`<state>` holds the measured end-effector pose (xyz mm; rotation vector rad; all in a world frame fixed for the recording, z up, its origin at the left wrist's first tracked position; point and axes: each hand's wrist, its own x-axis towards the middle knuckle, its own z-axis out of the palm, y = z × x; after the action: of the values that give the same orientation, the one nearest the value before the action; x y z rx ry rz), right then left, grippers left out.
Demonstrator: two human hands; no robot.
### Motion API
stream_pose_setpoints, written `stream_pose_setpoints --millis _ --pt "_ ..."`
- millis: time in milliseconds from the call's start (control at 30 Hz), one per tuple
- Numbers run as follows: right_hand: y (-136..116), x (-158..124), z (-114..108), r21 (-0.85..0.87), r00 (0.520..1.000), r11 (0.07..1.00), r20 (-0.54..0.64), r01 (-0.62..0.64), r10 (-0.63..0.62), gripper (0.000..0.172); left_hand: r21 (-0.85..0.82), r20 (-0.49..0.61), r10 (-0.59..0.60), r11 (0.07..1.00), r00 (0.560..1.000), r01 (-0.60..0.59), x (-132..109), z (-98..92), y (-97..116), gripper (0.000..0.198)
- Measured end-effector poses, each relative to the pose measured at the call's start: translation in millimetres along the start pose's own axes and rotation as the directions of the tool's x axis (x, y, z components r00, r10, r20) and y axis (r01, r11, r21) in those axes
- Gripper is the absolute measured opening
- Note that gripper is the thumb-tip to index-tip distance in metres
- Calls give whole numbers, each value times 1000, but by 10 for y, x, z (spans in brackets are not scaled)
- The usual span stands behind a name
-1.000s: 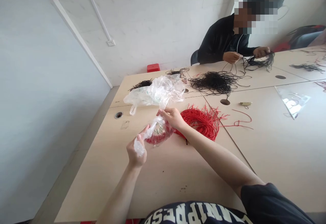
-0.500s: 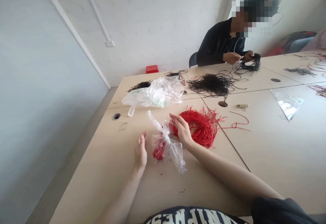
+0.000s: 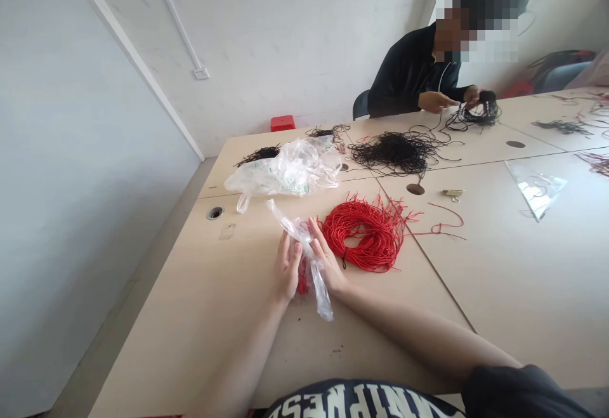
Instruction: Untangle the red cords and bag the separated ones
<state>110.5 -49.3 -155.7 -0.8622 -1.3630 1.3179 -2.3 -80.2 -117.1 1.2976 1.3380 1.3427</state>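
Observation:
A knotted clear plastic bag (image 3: 322, 294) with something red inside stands on the table in front of me. My left hand (image 3: 287, 270) is cupped against its left side, fingers together. From the other side my right hand (image 3: 329, 266) presses on it, so the bag is held between both palms. Its twisted end sticks out above my fingers, and much of the bag is hidden by my hands. Just right of my right hand lies a coiled bundle of red cords (image 3: 384, 250), bound with a small black tie.
Beyond my hands lies a crumpled plastic bag (image 3: 285, 174). A heap of black cords (image 3: 392, 153), a binder clip (image 3: 453, 193) and a clear set square (image 3: 535, 183) are farther right. Across the table (image 3: 190, 316), a person in black (image 3: 404, 78) handles black cords.
Both my hands have moved inward from either side of the knotted bag and now press it between them. The bag looks narrower. The person opposite has shifted their cords slightly right.

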Motion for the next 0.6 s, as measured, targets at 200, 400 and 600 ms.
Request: stream_pose_setpoints --millis 200,400,600 --pt "105 12 161 5 999 1000 -46 0 0 55 -64 -13 81 995 997 -81 43 114 -77 48" --pt "160 28 179 -21 999 999 -30 27 -28 54 -67 -47 73 995 996 -76 32 137 -129 52" --pt "138 28 156 -63 998 997 28 52 -51 53 -109 -59 12 994 998 -19 33 136 -174 56"
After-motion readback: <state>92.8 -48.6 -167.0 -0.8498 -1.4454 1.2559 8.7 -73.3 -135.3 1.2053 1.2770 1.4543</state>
